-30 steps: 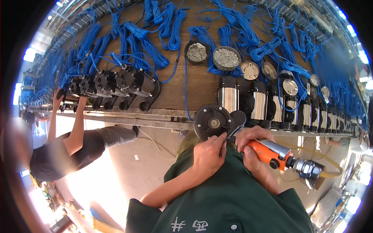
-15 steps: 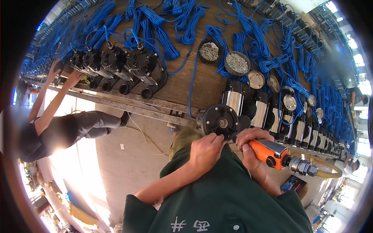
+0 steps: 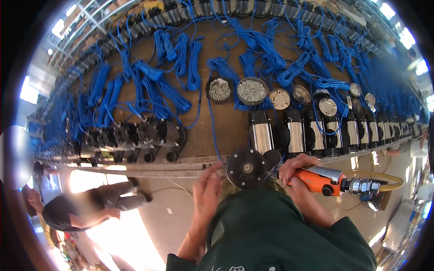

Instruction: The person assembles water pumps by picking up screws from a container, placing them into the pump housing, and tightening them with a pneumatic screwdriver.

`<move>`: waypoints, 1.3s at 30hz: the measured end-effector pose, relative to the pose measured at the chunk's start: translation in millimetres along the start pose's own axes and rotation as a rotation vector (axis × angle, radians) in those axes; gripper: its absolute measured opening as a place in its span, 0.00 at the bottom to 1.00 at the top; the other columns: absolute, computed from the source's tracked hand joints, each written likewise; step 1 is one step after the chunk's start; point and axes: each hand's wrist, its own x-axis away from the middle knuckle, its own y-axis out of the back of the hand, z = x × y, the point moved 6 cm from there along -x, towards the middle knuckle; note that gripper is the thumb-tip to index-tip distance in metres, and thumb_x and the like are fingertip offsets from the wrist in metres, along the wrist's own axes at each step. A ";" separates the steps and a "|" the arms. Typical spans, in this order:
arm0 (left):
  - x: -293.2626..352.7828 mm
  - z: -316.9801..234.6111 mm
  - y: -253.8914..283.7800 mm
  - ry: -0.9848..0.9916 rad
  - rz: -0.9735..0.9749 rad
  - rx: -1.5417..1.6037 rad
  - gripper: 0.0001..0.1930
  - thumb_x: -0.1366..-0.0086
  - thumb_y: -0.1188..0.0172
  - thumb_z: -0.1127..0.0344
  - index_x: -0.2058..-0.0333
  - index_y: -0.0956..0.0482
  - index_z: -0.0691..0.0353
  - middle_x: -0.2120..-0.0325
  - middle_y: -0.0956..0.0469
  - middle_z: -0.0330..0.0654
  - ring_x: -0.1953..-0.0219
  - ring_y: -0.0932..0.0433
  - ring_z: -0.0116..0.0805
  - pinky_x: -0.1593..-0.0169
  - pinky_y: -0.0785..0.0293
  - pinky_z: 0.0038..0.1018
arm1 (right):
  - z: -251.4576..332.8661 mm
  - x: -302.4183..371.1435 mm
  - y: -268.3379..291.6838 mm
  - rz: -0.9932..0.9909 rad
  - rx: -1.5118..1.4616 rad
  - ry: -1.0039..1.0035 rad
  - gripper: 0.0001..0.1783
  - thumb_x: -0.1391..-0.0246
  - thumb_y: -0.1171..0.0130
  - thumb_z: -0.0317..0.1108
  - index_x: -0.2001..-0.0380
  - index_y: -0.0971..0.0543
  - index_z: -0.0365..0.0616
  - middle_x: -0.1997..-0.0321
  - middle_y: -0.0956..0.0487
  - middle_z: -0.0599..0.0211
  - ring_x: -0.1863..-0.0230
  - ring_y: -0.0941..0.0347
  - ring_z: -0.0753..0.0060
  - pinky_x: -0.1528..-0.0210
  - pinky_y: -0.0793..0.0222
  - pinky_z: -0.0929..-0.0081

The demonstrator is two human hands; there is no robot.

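Round black housing [image 3: 247, 168], lower centre of the frame; we judge screw-driving to be the step in hand.
Face studded with screws, turned toward us. At its right: right hand [image 3: 296, 169], fingers wrapped round an orange air driver [image 3: 318, 181], nose toward the housing; bit contact we cannot tell. At its left: left hand [image 3: 208, 187], fingers loosely curled, index finger pointing at the rim, touch uncertain, nothing visibly pinched. Next move, in our judgement, calls for steadying the rim and squaring the bit to a screw head. Beyond: steel-sided motors [image 3: 296, 131], right of centre; blue cable coils [image 3: 194, 65], upper half.
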 end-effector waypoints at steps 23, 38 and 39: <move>-328.5 25.0 -236.0 -0.920 0.267 -1.726 0.12 0.40 0.43 0.62 0.63 0.25 0.66 0.68 0.21 0.51 0.63 0.24 0.54 0.58 0.27 0.44 | 15.7 124.3 171.1 -0.998 -0.004 -0.101 0.20 0.57 0.46 0.30 0.58 0.32 0.40 0.74 0.31 0.63 0.82 0.35 0.73 0.75 0.34 0.74; -323.9 44.9 -309.5 -1.318 0.545 -1.731 0.04 0.50 0.42 0.70 0.73 0.24 0.59 0.73 0.23 0.47 0.68 0.22 0.49 0.67 0.25 0.43 | 24.8 127.8 185.4 -1.037 -0.059 -0.069 0.20 0.55 0.46 0.31 0.57 0.32 0.40 0.72 0.31 0.63 0.77 0.35 0.73 0.72 0.35 0.74; -297.2 18.1 -305.8 -1.401 0.471 -1.684 0.03 0.51 0.42 0.69 0.76 0.24 0.59 0.73 0.25 0.42 0.66 0.23 0.45 0.67 0.25 0.41 | 24.7 126.5 185.4 -1.041 -0.068 -0.054 0.20 0.55 0.46 0.30 0.57 0.32 0.39 0.72 0.31 0.62 0.77 0.35 0.73 0.72 0.35 0.73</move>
